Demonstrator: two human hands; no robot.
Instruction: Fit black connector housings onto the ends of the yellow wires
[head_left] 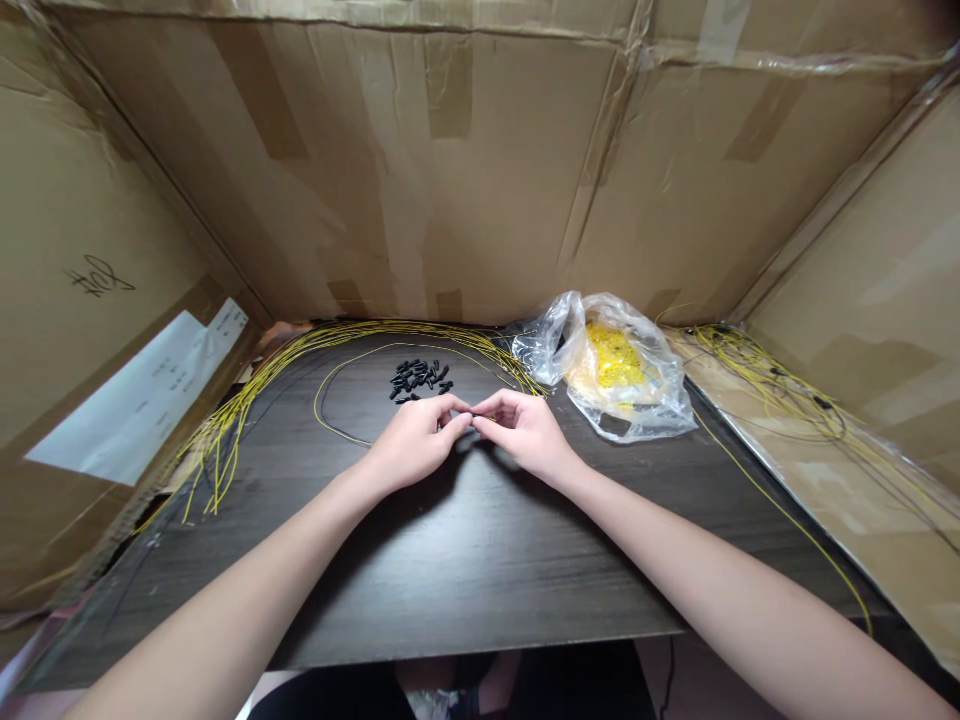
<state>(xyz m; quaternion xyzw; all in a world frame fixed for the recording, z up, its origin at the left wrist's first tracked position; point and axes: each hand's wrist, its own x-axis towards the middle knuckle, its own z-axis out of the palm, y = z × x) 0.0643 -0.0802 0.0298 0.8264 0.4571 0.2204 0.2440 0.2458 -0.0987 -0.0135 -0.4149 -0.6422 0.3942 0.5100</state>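
Both hands up over the table, forearms angled in from either side, fingers curled. Left hand (411, 442) and right hand (525, 434) nearly closed, meeting at the fingertips (454, 407) and pinching a small dark piece (473, 415); too small to tell what it is. Hands sit just in front of a loose pile of black sleeves (417, 377), not touching it. Bundle of thin yellow wires (360, 335) curves round the pile along the back of the dark wood-grain table (480, 570). Transparent plastic bag (637, 395) of yellow pieces sits right of the pile. More yellow wires (772, 385) lie on a cardboard sheet (840, 510) further right.
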